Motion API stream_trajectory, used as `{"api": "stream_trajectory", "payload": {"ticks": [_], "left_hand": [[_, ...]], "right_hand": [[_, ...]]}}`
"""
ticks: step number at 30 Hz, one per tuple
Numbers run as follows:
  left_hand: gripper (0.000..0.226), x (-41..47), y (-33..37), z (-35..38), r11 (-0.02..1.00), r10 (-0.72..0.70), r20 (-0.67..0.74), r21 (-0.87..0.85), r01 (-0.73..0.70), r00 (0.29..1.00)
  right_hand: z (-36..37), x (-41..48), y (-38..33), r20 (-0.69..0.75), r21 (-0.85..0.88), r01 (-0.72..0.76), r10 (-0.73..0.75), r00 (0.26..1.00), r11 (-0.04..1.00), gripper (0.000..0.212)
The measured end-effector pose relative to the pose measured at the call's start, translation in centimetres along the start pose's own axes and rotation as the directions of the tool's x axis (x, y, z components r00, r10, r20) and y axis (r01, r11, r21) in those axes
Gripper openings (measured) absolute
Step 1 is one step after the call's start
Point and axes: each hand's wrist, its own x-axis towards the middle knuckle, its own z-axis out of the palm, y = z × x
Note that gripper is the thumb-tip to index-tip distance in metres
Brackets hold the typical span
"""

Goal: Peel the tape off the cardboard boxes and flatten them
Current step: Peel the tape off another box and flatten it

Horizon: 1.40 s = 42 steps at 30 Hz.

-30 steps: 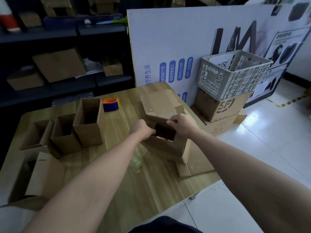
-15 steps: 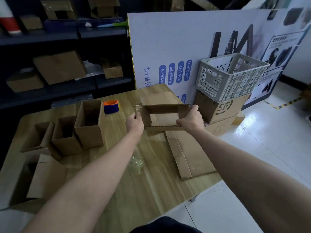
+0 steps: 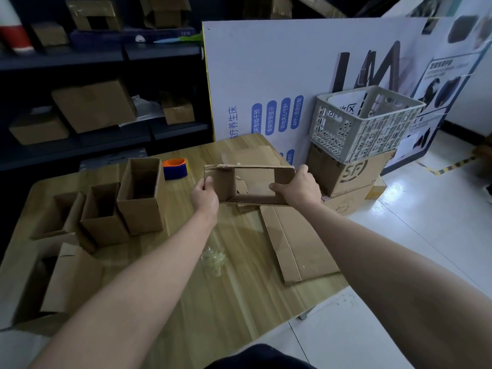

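Flattening looks to be the step in hand: the box [image 3: 226,186], both ends open, is held in the air over the far middle of the surface [image 3: 186,288], above a flat sheet [image 3: 295,241]. The left hand [image 3: 205,194] grips its left wall and the right hand [image 3: 298,189] its right wall, both arms stretched forward. Next, probably, skew the walls until they collapse, then lay the box on the sheet.

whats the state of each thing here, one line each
held cardboard box: open at both ends, not yet flattened
left grip: holds the box's left wall
right grip: holds the box's right wall
flattened cardboard: lying flat on the table
tall box: upright, top open
tape wad: crumpled, loose on the table
plastic crate: stacked on the cartons
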Motion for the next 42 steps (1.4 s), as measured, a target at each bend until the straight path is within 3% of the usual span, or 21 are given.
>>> {"api": "stream_trajectory", "payload": {"ticks": [3,5,8,12,16,18,21,23,25,27,30,32,36,39,42], "left_hand": [[0.023,-0.6,0.0,0.2,1.0,0.005,0.003,-0.023,-0.005,1.0],[0.031,-1.0,0.1,0.4,1.0,-0.005,-0.011,-0.03,0.004,1.0],[0.039,-0.8,0.2,0.3,0.995,-0.08,-0.053,-0.06,0.076,0.995],[0.027,0.2,0.1,0.4,0.956,-0.206,-0.08,-0.23,0.183,0.975],[0.041,-0.4,1.3,1.5,0.881,-0.272,0.148,-0.358,0.308,0.951],[0.048,-0.8,1.5,2.2,0.888,-0.321,0.203,-0.276,0.368,0.925],[0.042,-0.6,0.4,2.8,0.904,-0.401,0.106,-0.115,0.412,0.91],[0.034,-0.7,-0.3,2.7,0.892,-0.439,0.062,-0.088,0.443,0.896],[0.041,-0.3,-1.5,2.2,0.89,-0.453,0.013,-0.054,0.453,0.891],[0.049,0.1,-2.4,1.6,0.894,-0.447,-0.04,0.005,0.447,0.894],[0.054,0.5,-2.9,1.2,0.884,-0.458,-0.051,0.077,0.461,0.887],[0.053,0.6,-3.1,1.0,0.884,-0.451,-0.052,0.113,0.454,0.891],[0.036,0.4,-4.0,0.7,0.884,-0.454,0.005,0.13,0.45,0.891],[0.026,-0.6,-4.3,0.9,0.887,-0.453,0.071,0.135,0.442,0.889],[0.04,-1.3,-5.3,0.3,0.843,-0.533,0.166,0.188,0.504,0.83]], "right_hand": [[0.0,-0.2,-0.2,-0.026,-0.053,0.004,-0.006,1.0,0.999,0.058],[-0.1,-0.6,-0.2,-0.008,-0.047,0.039,-0.039,0.999,0.998,0.039],[-0.5,-0.7,0.4,0.139,0.046,0.099,-0.105,0.985,0.994,0.017],[-1.0,-0.4,2.0,0.28,0.045,0.18,-0.185,0.942,0.983,0.019],[-1.0,-0.9,2.1,0.335,0.019,0.276,-0.266,0.904,0.961,0.023],[-0.9,-1.4,1.6,0.388,0.047,0.303,-0.297,0.873,0.952,0.029],[-0.8,-1.6,1.2,0.456,0.071,0.341,-0.335,0.825,0.937,0.029],[-0.9,-1.6,1.2,0.53,0.108,0.312,-0.32,0.785,0.944,0.021],[-1.0,-1.4,1.7,0.573,0.196,0.207,-0.283,0.769,0.958,0.02],[-0.9,-0.8,2.5,0.522,0.209,0.174,-0.261,0.812,0.962,0.031],[-0.9,-0.3,4.0,0.4,0.085,0.162,-0.182,0.898,0.983,0.045],[-0.9,-0.1,4.9,0.379,0.06,0.104,-0.119,0.918,0.993,0.053],[-0.5,0.1,6.2,0.402,-0.021,-0.011,0.018,0.916,1.0,0.076],[0.5,0.5,6.7,0.47,-0.031,-0.108,0.11,0.876,0.994,0.067],[1.4,0.8,7.1,0.485,-0.023,-0.188,0.175,0.857,0.982,0.061]]}}
